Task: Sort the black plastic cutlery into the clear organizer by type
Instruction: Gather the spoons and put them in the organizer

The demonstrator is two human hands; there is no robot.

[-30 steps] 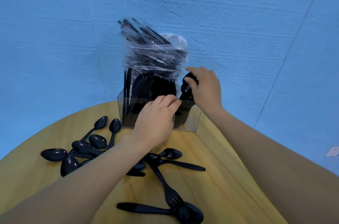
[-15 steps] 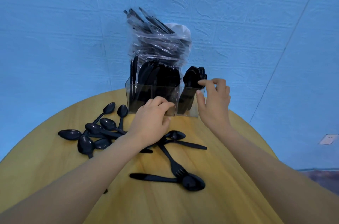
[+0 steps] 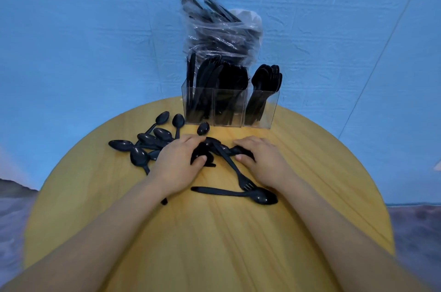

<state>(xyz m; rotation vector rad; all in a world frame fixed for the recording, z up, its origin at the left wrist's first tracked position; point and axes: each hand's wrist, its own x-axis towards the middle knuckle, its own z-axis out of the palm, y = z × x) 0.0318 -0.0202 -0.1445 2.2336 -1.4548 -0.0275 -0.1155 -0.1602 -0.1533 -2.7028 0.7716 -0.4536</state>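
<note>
Both my hands are down on the round wooden table, over the small pile of loose black cutlery at its middle. My left hand lies palm down with its fingers curled round a clump of black spoons, thumb tucked against them. My right hand rests just to the right, fingers bent over another black piece, thumb at its near side; I cannot tell whether it truly grips it or only presses on it.

Between my hands a black fork lies slanted, tines toward me, touching the bowl of a long spoon that lies crosswise on the near side. To the left a scatter of spoons lies on the wood, and one spoon bowl sits just before the organizer.

The clear organizer stands at the far edge of the table with three compartments: knives on the left, dark pieces in the middle that I cannot identify, spoons on the right. Behind it stands a clear bag of wrapped cutlery.
</note>
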